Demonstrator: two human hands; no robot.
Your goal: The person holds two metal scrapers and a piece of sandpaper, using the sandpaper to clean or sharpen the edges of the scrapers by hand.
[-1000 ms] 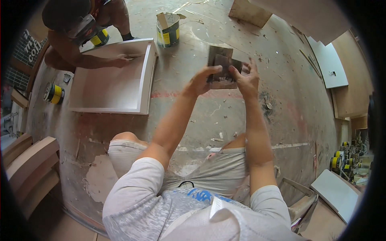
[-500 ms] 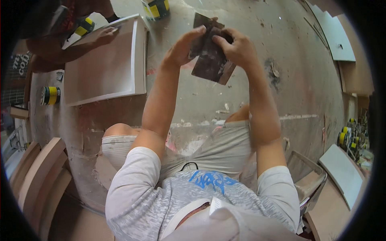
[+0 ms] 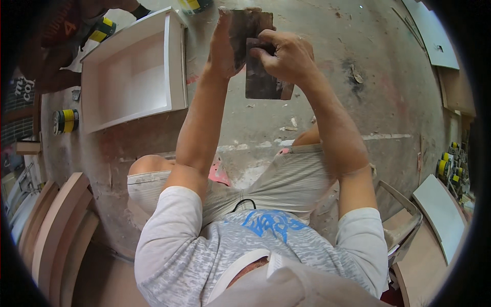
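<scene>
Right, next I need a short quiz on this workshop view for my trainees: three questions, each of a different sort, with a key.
1. True or false: the left hand and the right hand are both on dark flat plates.

2. Multiple choice: what colour is the open box's rim?
A. Blue
B. White
C. Green

3. Fill in the blank: the curved panels stand at the lower ____ of the view.

Key: 1. True. 2. B. 3. Left.
</scene>
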